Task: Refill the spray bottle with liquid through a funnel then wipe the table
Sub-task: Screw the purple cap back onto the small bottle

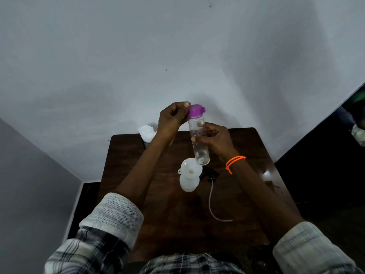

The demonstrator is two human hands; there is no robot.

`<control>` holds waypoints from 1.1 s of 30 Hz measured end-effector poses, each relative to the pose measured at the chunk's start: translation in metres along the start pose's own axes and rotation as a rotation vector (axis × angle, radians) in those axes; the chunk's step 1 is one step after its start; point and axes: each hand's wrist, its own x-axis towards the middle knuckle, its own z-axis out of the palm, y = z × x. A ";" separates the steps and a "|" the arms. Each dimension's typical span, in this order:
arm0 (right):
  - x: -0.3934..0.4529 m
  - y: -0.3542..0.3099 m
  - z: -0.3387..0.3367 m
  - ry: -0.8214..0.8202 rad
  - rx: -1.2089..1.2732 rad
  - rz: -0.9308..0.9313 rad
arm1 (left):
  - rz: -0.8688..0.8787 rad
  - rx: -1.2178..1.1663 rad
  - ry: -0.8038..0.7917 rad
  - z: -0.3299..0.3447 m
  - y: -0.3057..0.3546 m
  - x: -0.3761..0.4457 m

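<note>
A clear water bottle (199,135) with a purple cap (196,110) is held upright above the dark wooden table (246,194). My right hand (216,138) grips its body from the right. My left hand (172,119) is at the purple cap, fingers closed against its left side. Below the bottle stands a white spray bottle (189,183) with a white funnel (191,168) seated in its neck. The black spray head (212,176) lies on the table to its right, its thin tube (212,204) trailing toward me.
A white cloth (147,132) sits in a container at the table's back left corner, by the wall. A wet shiny patch (266,176) glints near the right edge. A dark area with some objects lies to the far right.
</note>
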 end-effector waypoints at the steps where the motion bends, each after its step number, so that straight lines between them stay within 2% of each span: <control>1: 0.000 0.000 0.001 0.001 0.004 -0.004 | 0.025 0.047 -0.009 0.002 0.000 -0.001; 3: 0.000 -0.001 0.002 -0.008 0.017 -0.020 | 0.070 0.129 -0.022 0.003 -0.001 -0.003; 6: -0.001 -0.003 0.004 0.002 0.047 -0.011 | 0.048 0.141 -0.030 -0.001 -0.004 0.003; 12: 0.002 -0.002 0.005 0.016 0.070 0.011 | -0.002 -0.020 -0.006 0.002 -0.002 0.000; 17: 0.003 -0.007 0.008 0.003 0.093 -0.015 | 0.059 0.168 -0.018 0.002 -0.005 0.000; 24: 0.005 -0.004 0.009 0.019 0.125 0.001 | 0.031 0.071 0.023 0.001 -0.006 0.003; 28: 0.006 -0.002 0.011 0.005 0.092 -0.004 | 0.048 0.157 0.035 0.002 -0.007 0.001; 33: 0.008 -0.001 0.015 0.024 0.132 0.006 | 0.045 0.130 0.102 -0.003 -0.009 0.002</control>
